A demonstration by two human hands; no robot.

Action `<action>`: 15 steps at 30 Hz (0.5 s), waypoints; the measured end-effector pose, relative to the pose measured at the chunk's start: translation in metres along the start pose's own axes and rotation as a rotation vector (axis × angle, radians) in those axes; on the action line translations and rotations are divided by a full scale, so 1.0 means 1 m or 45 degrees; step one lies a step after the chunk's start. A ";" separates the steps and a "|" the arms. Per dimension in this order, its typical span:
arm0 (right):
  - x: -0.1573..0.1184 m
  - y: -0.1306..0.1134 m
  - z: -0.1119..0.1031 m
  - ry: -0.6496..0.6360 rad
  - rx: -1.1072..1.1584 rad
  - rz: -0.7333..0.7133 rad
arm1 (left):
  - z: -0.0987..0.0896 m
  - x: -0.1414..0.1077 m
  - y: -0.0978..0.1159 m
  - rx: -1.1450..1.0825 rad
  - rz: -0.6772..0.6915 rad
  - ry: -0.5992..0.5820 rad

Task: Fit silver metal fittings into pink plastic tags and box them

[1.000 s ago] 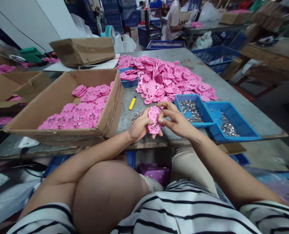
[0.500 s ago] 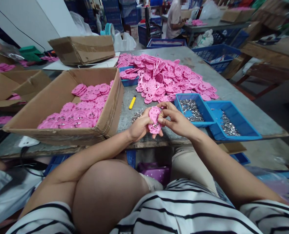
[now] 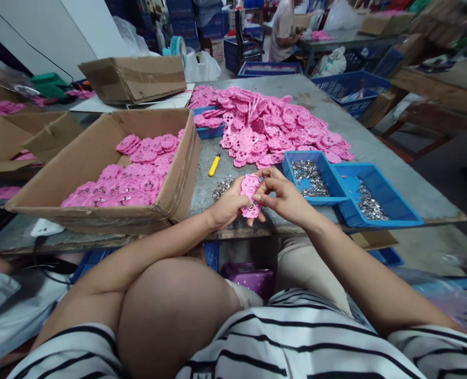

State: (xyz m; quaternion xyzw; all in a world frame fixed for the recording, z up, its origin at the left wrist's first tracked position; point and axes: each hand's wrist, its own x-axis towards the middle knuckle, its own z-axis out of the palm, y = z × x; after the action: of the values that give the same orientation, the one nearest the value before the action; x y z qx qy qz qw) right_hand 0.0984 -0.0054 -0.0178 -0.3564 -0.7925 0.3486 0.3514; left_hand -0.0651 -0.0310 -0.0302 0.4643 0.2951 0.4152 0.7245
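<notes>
A pink plastic piece [image 3: 250, 190] with small metal parts near its lower end is held over the table's front edge. My left hand [image 3: 227, 206] grips it from the left, thumb on its face and fingers beneath. On the right side of the piece, my right hand [image 3: 280, 196] has thumb and index finger pinched against its surface; whatever small part lies between them is hidden. Loose metal parts [image 3: 222, 187] lie just behind my left hand. Two blue trays [image 3: 316, 200] [image 3: 379, 223] of metal parts stand right of my right hand.
A cardboard box [image 3: 99, 215] of pink pieces stands at the left. Behind my hands lie a yellow-handled screwdriver [image 3: 214, 166] and a large pink heap [image 3: 273, 126]. A small blue tray [image 3: 210, 133] adjoins the heap. Another person [image 3: 283, 31] sits at a far table.
My right thumb and index finger have shifted slightly left and down over the pink piece. My left thumb has moved a little on its face.
</notes>
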 end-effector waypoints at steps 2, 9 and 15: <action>-0.001 0.001 0.002 0.050 0.070 0.036 | 0.000 0.000 -0.001 0.030 0.018 0.011; -0.008 0.002 0.006 0.272 0.312 0.095 | 0.003 0.000 0.004 0.089 0.080 0.035; -0.012 0.017 0.006 0.521 0.491 0.241 | 0.000 0.001 0.003 0.127 0.081 0.035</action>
State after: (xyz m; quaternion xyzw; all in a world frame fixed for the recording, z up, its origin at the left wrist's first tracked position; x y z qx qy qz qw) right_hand 0.1045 -0.0088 -0.0381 -0.4183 -0.5876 0.4447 0.5311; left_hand -0.0657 -0.0291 -0.0281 0.5032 0.3103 0.4292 0.6829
